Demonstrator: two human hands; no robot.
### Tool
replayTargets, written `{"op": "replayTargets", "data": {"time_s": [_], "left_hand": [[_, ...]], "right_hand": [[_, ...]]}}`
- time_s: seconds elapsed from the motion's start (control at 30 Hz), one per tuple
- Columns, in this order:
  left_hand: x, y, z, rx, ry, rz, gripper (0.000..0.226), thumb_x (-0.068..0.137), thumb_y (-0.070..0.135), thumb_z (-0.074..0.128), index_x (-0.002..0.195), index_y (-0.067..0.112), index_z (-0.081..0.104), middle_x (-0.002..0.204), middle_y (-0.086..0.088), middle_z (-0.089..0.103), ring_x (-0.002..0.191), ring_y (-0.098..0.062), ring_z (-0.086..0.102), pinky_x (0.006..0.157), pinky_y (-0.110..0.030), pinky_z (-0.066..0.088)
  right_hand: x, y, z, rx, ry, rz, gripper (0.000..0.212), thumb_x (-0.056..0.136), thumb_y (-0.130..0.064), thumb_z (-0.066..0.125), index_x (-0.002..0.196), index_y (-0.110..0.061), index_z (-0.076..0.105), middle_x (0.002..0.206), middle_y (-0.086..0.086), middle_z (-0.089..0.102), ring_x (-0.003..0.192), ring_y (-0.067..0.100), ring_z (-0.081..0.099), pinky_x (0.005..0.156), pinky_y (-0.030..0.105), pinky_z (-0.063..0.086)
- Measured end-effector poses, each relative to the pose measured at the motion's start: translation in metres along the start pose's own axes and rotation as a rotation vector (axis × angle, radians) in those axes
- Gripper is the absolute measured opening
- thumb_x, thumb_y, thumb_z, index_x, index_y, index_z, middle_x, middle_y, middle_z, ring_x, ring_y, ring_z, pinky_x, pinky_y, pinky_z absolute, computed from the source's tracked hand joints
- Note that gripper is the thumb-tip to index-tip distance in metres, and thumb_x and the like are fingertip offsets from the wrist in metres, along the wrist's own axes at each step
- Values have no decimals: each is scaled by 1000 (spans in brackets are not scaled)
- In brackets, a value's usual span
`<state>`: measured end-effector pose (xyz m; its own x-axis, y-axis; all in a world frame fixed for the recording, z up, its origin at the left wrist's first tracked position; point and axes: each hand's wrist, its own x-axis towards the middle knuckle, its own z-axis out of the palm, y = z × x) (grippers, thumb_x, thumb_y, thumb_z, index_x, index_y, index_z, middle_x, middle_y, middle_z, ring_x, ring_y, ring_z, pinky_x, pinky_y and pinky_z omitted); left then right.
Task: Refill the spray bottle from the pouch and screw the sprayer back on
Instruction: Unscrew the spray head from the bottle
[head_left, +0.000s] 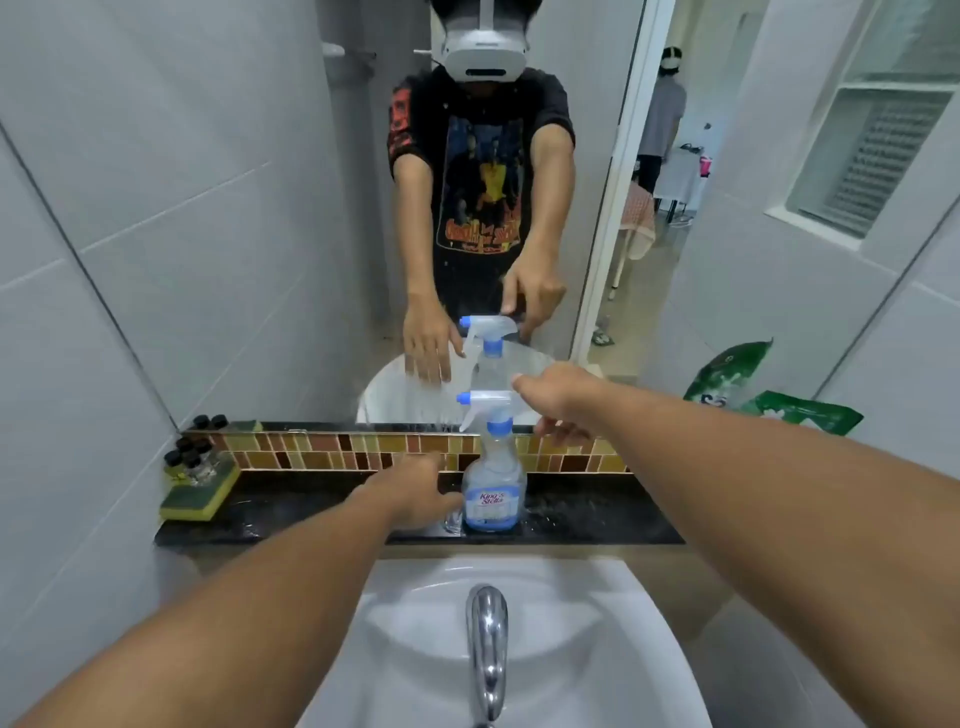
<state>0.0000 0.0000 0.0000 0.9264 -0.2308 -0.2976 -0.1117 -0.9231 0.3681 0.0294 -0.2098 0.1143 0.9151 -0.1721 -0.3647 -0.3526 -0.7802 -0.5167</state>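
Note:
A clear spray bottle (493, 493) with a blue label stands upright on the black ledge (597, 514) behind the sink. Its white sprayer head (485, 408) with a blue nozzle and collar sits on top. My left hand (415, 496) is low beside the bottle's left side, fingers apart, touching or almost touching it. My right hand (561, 402) hovers open just right of the sprayer head, thumb and fingers spread around it without closing. A green refill pouch (800, 413) leans at the ledge's far right.
A white sink (415, 623) with a chrome tap (487, 649) lies below the ledge. A yellow-green sponge (200, 493) carrying small black-capped bottles (189, 457) sits at the ledge's left end. A small clear glass (453, 519) stands left of the bottle. The mirror (234, 234) rises behind.

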Motion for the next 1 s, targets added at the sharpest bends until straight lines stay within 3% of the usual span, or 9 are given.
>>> {"op": "replayTargets", "data": {"time_s": [0.1,0.27,0.4,0.53,0.7,0.8,0.87,1.0], "left_hand": [[6,21,19,-196,10,-33,71,83,57,71,142,26,48,137,-1,63,113,-21,63,95,-47,56],[20,52,49,-490,213,-71,71,78,52,79,136,25,47,129,1,64,115,-26,63,98,-49,53],[32,78,62,-637,372,-149,69,74,54,83,126,26,47,113,5,62,102,-21,61,87,-42,53],[41,83,69,-642,428,-224,62,79,59,79,124,29,47,107,7,55,96,-19,53,77,-37,43],[50,79,74,-704,422,-231,39,88,44,77,108,35,45,110,5,61,98,-23,60,83,-40,50],[50,80,74,-746,431,-217,37,86,39,78,111,30,52,109,0,66,98,-29,65,90,-46,54],[48,82,73,-739,466,-198,39,84,38,79,114,30,55,105,1,66,94,-27,65,83,-39,52],[44,85,72,-742,485,-188,35,84,39,77,112,34,56,102,7,62,88,-22,59,74,-33,42]], "right_hand": [[7,-3,2,-9,-31,40,58,97,-71,40,90,-15,50,86,12,75,68,24,71,58,32,57],[12,-8,5,-4,-94,34,67,95,-74,38,111,-12,54,82,15,74,49,22,65,44,24,50],[9,-12,7,3,-133,31,68,96,-73,41,123,-12,54,95,17,72,62,24,67,48,26,50],[7,-18,11,52,-146,63,61,98,-65,44,122,-9,54,89,18,71,56,22,61,53,26,51],[8,-22,12,118,-215,109,52,101,-52,46,125,-7,53,82,14,64,45,15,50,40,17,41],[11,-26,12,157,-241,150,49,100,-50,51,124,-8,54,85,12,65,53,12,48,49,21,42],[12,-30,14,181,-252,164,52,100,-51,55,127,-7,53,90,12,66,59,11,48,57,21,42],[12,-37,18,174,-266,160,49,100,-44,58,129,-6,51,89,13,65,56,11,50,54,21,44]]}}
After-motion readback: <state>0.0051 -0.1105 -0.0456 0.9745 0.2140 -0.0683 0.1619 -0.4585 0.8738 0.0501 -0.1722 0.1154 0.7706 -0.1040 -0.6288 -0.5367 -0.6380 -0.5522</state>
